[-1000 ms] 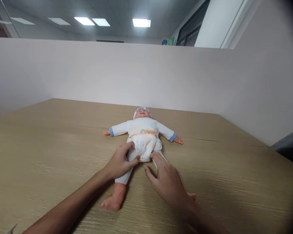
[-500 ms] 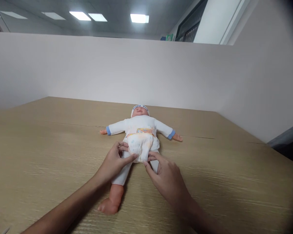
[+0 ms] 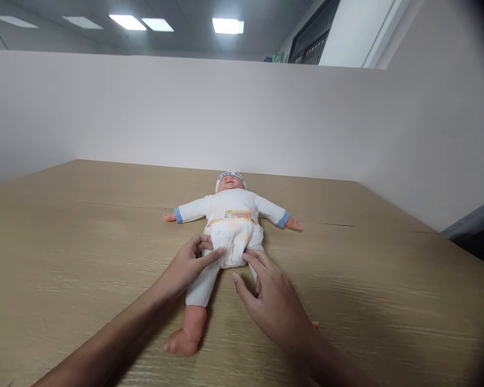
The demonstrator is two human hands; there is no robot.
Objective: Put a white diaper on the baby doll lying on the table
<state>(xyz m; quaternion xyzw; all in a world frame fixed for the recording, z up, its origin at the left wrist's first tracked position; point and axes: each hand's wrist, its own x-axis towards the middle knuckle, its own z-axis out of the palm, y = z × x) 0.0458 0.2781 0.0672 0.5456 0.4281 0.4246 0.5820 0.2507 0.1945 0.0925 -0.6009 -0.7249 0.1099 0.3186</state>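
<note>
Left hand: the left hand [image 3: 184, 269] is reached in from the lower left; its fingers [image 3: 215, 253] are curled against the near side of the diaper [image 3: 234, 242]. Whether a fold is pinched cannot be told.
Right hand: the right hand [image 3: 275, 302] is laid palm down over one leg, fingers [image 3: 253, 259] spread wide, the forefinger tip touching the diaper's lower edge.
Doll: the doll [image 3: 230, 205] is laid on its back mid-tabletop, arms outspread, head towards the partition [image 3: 145, 107].
Room: bare tabletop [image 3: 84, 242] is left on both sides; the right edge is the nearer.
Change: the right thumb has been drawn away from the diaper since half a second ago; the doll is unmoved.
</note>
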